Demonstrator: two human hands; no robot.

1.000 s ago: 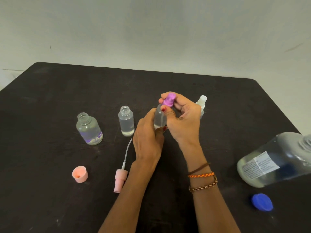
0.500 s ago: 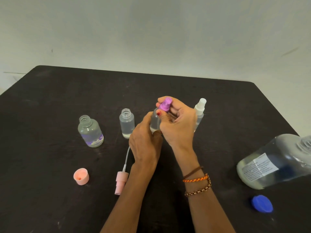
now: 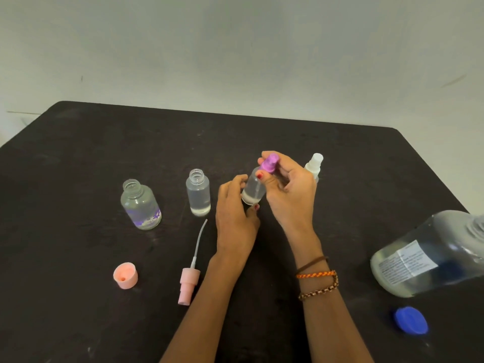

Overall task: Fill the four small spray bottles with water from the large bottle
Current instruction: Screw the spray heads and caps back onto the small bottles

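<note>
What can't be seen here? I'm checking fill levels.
Head view:
- White-capped spray bottle: body hidden behind right hand.
- Large bottle: neck cut off by the right edge.
- Purple-capped spray bottle: partly covered by both hands; left hand.

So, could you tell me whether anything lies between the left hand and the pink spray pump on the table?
Nothing visible does. The pink spray pump lies on bare table just below and left of the left hand, which holds the purple-topped bottle.
</note>
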